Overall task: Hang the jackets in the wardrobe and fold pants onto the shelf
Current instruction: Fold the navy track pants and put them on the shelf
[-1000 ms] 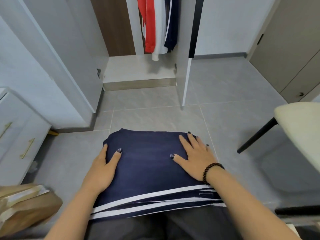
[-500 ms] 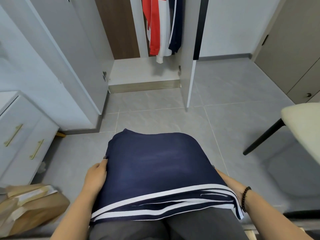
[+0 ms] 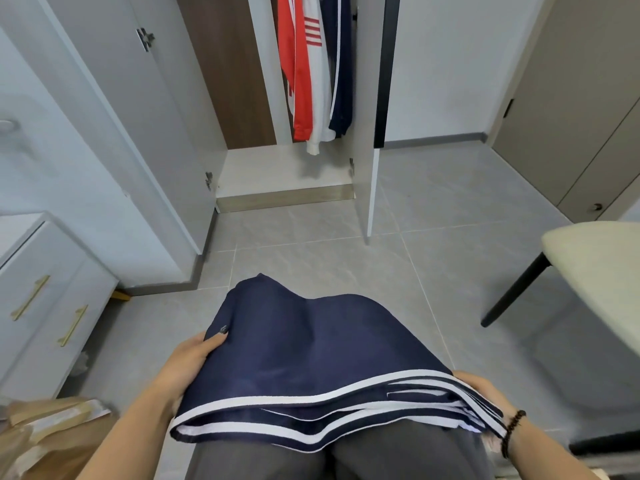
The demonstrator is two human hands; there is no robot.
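The folded navy pants, edged with white stripes, sit over the person's lap, above grey trouser legs, held at both sides. The left hand grips the left edge, thumb lying on top of the cloth and the other fingers tucked under it. The right hand holds the right edge from beneath; only its back and knuckles show, so how far its fingers curl cannot be told, though the cloth rests on it. A bead bracelet circles that wrist. Ahead, the wardrobe stands with both doors open, and a red jacket, a white one and a navy one hang inside above its pale floor. A drawer unit stands at the left, a chair at the right, and a cardboard box lies at the lower left.
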